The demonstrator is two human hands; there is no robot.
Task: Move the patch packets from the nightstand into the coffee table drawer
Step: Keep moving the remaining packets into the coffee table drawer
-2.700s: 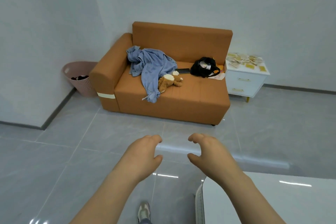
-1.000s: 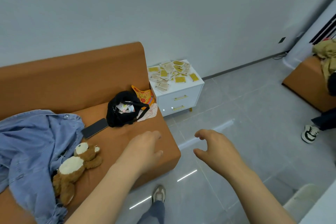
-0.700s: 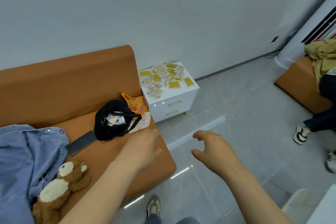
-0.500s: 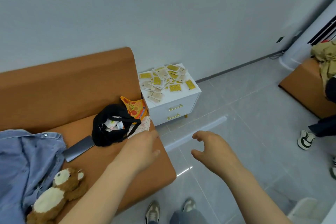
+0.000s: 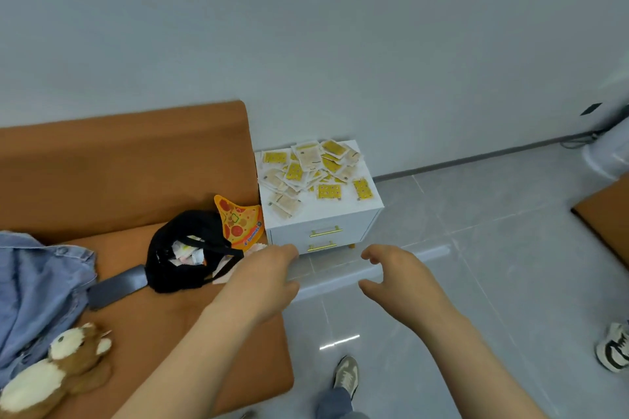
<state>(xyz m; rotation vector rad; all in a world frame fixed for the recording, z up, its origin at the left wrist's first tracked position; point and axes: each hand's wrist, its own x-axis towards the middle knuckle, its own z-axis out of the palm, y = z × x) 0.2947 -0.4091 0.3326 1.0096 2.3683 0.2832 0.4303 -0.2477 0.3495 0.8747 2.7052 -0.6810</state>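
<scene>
Packets point(image 5: 313, 173) lie in a loose, overlapping scatter on top of the white nightstand point(image 5: 340, 207), which stands just beside the end of the orange sofa point(image 5: 136, 160). None has been collected. The left hand point(image 5: 262, 286) and right hand point(image 5: 401, 282) are held out ahead of the body, well short of the nightstand, both empty, fingers point(image 5: 374, 253) loosely curled and parted.

Step in hand, as judged: closing on the nightstand to begin gathering. The packets look thin and flat, so lifting them one at a time would be slow. The better course is to sweep them together with one flat hand against the other, then pinch the stack by its edges. Those near the front edge appear liable to slide off and should be drawn inward first.

Containers:
- The nightstand has two drawers, both closed, so their contents are hidden.
- A black bag point(image 5: 183, 248) lies open on the sofa seat, with pale papers or wrappers visible inside. A pizza-slice printed item point(image 5: 240, 221) leans beside it.
- The coffee table drawer is out of view.
</scene>
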